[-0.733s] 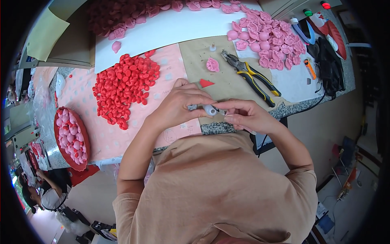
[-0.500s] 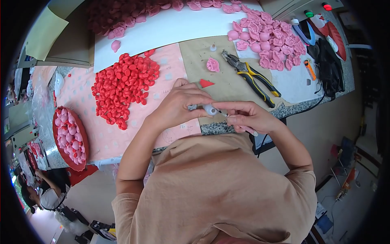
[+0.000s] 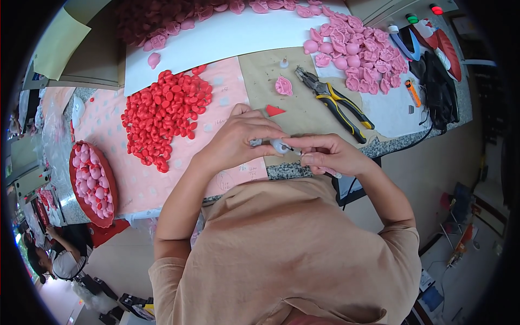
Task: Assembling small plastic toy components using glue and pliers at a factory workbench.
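My left hand is closed, pinching a small whitish-grey rounded piece between thumb and fingers. Against its right side works the tip of a slim tool with a pink-wrapped handle, which my right hand grips; most of its shaft is hidden by my fingers. Just beyond my hands lie a red triangular scrap and a pink shell-shaped piece. To their right rest pliers with black and yellow handles.
A heap of small red pieces lies left, and pink pieces are piled far right. At the left edge stands a red oval tray holding pink and red pieces. A small white nozzle stands beyond the pliers. Another person is at far left.
The rounded piece has turned slightly in my left fingers. My right hand and the slim tool have shifted a little to the left; the rest looks the same.
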### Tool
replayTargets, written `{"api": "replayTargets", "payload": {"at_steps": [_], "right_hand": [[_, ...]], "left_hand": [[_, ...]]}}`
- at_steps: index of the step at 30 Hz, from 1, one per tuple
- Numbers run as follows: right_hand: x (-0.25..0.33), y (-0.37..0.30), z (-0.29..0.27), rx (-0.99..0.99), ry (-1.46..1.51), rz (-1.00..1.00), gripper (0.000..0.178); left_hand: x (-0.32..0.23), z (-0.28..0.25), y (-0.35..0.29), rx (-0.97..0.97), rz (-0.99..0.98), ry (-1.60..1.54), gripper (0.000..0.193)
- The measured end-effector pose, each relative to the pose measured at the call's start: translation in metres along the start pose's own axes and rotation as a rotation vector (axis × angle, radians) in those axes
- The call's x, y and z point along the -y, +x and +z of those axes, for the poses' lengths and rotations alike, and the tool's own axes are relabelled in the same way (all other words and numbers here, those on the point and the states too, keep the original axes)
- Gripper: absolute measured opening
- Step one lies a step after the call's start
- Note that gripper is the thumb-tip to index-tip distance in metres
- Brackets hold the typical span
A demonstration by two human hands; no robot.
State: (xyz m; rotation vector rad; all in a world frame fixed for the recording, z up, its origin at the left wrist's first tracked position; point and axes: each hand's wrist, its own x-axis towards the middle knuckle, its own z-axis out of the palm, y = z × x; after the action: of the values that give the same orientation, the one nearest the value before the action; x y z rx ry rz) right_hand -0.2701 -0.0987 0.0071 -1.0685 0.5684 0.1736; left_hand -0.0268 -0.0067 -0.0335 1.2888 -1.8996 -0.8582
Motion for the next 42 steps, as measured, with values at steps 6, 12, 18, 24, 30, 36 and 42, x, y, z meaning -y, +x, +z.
{"api": "replayTargets", "payload": {"at_steps": [6, 12, 18, 24, 30, 36, 42], "right_hand": [[-0.011, 0.007, 0.002, -0.102, -0.448, -0.437, 0.042], [0.003, 0.001, 0.000, -0.035, -0.090, -0.053, 0.042], [-0.005, 0.002, -0.003, 0.014, -0.123, -0.185, 0.044], [-0.010, 0.001, -0.003, 0.025, -0.070, -0.139, 0.045], [-0.013, 0.006, -0.002, 0.020, -0.061, -0.187, 0.043], [-0.017, 0.007, 0.000, -0.041, -0.172, -0.281, 0.042], [-0.018, 0.007, 0.004, -0.073, -0.106, -0.267, 0.041]], "left_hand": [[0.001, 0.000, 0.000, -0.004, 0.002, -0.006, 0.036], [0.000, 0.000, 0.001, -0.010, 0.026, -0.002, 0.035], [0.002, 0.002, 0.002, -0.026, 0.030, -0.005, 0.032], [0.000, 0.002, 0.001, -0.013, 0.015, 0.006, 0.032], [0.002, 0.002, 0.001, -0.005, 0.015, -0.010, 0.033], [0.001, 0.001, 0.002, 0.000, 0.013, -0.013, 0.034], [0.002, 0.000, 0.003, 0.003, 0.036, -0.007, 0.034]]}}
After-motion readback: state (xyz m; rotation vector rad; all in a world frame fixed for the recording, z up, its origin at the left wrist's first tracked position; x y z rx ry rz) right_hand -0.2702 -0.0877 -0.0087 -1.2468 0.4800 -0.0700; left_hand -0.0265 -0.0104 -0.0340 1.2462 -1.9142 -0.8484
